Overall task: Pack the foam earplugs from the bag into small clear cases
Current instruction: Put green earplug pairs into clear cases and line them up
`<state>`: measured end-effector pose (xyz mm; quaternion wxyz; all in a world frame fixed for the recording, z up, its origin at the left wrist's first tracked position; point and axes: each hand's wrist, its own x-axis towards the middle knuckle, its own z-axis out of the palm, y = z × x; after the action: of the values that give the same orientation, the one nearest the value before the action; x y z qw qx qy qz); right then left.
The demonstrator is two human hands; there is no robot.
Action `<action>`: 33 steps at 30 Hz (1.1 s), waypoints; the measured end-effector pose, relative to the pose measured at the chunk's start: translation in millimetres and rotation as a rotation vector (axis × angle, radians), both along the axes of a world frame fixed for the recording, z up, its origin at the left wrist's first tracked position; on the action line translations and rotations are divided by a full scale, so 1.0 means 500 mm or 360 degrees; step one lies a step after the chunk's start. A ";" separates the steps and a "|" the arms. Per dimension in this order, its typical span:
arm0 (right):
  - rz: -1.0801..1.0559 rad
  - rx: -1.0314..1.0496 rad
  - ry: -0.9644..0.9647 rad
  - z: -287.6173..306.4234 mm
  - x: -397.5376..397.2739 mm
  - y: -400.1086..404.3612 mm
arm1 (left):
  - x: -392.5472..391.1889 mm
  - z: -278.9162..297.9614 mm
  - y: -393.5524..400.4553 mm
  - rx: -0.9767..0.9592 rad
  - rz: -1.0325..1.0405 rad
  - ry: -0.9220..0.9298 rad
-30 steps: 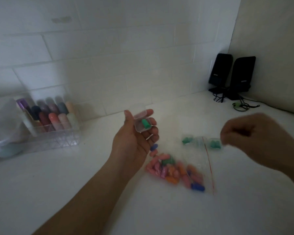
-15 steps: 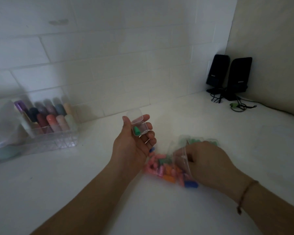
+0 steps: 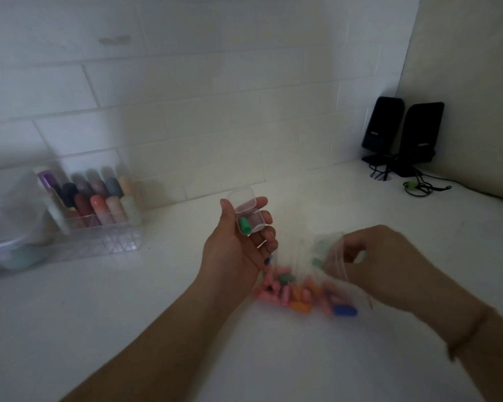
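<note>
Left hand (image 3: 238, 250) cradles the small clear case (image 3: 249, 214) at centre, fingers curled under it, lid tipped up and away, one green earplug (image 3: 244, 225) inside with its long axis running near-to-far, leaning slightly left. To the right the clear bag (image 3: 308, 282) lies on the white counter (image 3: 128, 329), a heap of pink, orange, green and blue plugs in its near end. Right hand (image 3: 386, 265) is blurred, its fingers bunched on the bag's mouth, apparently pinching the plastic.

Case (image 3: 249, 216) in left hand (image 3: 235, 250) — bag (image 3: 308, 285) lies right of it, organizer (image 3: 99, 224) far left.
</note>
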<state>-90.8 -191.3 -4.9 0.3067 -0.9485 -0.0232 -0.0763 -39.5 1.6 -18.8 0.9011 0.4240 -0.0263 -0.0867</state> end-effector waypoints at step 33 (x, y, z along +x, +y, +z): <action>0.0326 0.0134 -0.1145 -0.018 -0.036 0.061 | -0.053 -0.019 -0.023 -0.0252 -0.1012 0.0054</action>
<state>-108.5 -160.7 -14.1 0.3236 -0.8405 -0.2209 -0.3743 -66.0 -10.0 -28.2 0.8594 0.3216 -0.1492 -0.3685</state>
